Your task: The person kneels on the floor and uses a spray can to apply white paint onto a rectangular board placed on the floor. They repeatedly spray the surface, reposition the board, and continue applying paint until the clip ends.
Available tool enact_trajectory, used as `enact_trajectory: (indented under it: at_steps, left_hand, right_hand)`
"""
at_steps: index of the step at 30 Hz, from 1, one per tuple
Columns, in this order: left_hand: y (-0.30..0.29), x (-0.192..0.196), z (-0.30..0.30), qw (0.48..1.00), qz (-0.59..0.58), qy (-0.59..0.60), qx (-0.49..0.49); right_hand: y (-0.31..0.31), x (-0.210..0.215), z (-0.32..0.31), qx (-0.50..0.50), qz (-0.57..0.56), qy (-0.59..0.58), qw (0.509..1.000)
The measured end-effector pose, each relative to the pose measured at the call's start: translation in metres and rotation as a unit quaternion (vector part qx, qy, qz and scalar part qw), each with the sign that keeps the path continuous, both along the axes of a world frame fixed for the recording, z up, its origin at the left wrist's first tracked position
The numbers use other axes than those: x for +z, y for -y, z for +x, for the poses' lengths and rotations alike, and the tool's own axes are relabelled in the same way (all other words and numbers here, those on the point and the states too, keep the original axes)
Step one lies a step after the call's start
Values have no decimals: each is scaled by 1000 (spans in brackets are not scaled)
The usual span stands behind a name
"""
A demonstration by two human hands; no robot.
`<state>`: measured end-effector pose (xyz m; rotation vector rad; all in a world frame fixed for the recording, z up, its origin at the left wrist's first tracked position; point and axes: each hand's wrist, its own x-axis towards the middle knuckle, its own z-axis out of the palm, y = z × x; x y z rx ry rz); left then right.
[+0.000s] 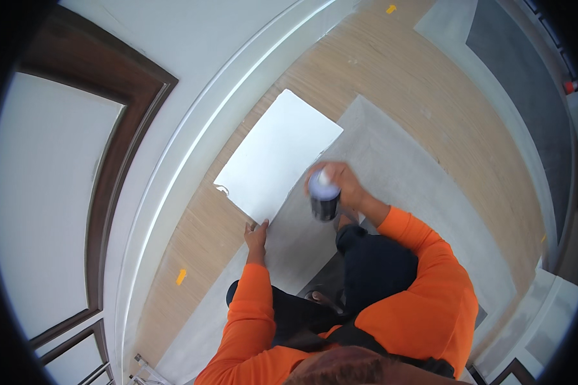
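Our right hand (pixel 337 183) clasps a can (pixel 325 204)
Our left hand (pixel 256 238), fingers parted, touches a white board (pixel 281 153); whether gripping, we cannot tell.

- Place type: indoor room or corridor; exact use is unclear.
- Wall (pixel 192 29): white, with dark wooden frames (pixel 135 96) and white baseboard (pixel 237 83).
- Floor (pixel 392 83): wood-patterned, bearing yellow arrows (pixel 392 9).
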<state>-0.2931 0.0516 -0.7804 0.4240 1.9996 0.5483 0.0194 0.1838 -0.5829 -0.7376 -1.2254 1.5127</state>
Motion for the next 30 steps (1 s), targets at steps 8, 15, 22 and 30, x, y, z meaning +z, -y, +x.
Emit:
enact_trajectory:
  at_steps: [8,15,22,30]
  left_hand:
    - [4,12,5,979,46,-12,-200]
    - [0,5,2,963,-28,-10,-266]
    - [2,1,4,972,-28,-5,-233]
    - [-3,12,1,969,-22,24,-245]
  right_hand:
    - [0,-20,15,2,-42,24,999]
    - [-11,-3,28,-106,-71,-14,992]
    - [-16,-4,39,-203,-77,17,976]
    - [-23,-3,33,-222,-46,14,974]
